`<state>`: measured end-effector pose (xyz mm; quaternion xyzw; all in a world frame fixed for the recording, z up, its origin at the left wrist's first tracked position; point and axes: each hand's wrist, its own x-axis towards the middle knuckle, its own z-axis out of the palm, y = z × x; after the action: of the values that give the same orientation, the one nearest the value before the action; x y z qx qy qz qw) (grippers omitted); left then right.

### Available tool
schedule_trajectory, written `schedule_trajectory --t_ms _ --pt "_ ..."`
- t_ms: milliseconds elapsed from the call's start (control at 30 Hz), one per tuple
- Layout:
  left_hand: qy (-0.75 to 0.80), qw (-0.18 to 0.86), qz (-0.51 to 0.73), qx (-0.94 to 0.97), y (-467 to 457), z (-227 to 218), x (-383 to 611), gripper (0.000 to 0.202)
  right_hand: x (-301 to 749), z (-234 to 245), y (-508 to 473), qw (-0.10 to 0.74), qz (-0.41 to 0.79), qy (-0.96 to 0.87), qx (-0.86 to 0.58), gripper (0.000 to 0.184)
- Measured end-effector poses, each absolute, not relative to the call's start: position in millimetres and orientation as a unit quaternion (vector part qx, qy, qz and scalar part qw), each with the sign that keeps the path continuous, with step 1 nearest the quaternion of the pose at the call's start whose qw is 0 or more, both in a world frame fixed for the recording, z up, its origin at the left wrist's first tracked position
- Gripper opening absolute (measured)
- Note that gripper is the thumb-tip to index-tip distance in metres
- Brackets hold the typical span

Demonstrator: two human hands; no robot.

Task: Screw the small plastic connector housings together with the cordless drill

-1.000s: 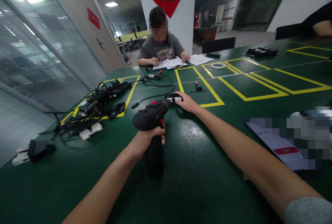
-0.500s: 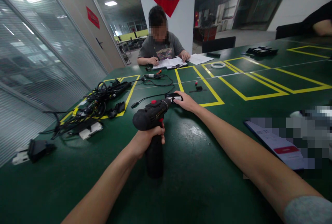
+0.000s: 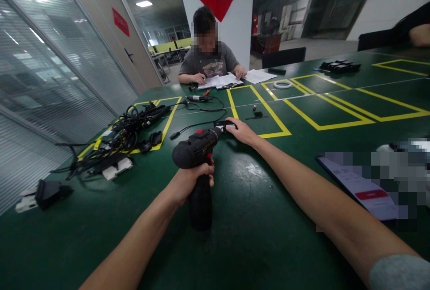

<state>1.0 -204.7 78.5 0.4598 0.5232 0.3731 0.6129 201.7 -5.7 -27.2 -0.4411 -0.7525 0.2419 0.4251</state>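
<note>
My left hand (image 3: 195,182) is wrapped round the grip of a black cordless drill (image 3: 193,149) with red buttons. The drill stands upright over the green table, its chuck pointing away and slightly right. At the chuck's front end is a small black-and-white part (image 3: 222,125), which the fingers of my right hand (image 3: 242,131) grip from the right. The drill's front partly hides that part, so I cannot make out whether the bit touches it. A thin black cable with a plug (image 3: 175,135) lies just left of the chuck.
On the left lies a heap of black cables (image 3: 131,124) with connectors and a black-and-white bracket (image 3: 117,168). A phone-like screen (image 3: 363,187) is at right. Across the green table (image 3: 255,236) a person (image 3: 210,59) writes on papers. A white tape roll (image 3: 282,84) lies beyond my right hand.
Almost nothing differs; both hands, the drill and the small part keep their places, with only a very slight shift of the view.
</note>
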Motion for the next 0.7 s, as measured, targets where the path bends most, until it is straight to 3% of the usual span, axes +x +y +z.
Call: schedule_trajectory --t_ms 700 --pt "0.516 0.607 0.367 0.480 -203.9 76.5 -0.7 0.019 202.5 -31.7 -2.0 0.428 0.234 -0.755 -0.439 0.043"
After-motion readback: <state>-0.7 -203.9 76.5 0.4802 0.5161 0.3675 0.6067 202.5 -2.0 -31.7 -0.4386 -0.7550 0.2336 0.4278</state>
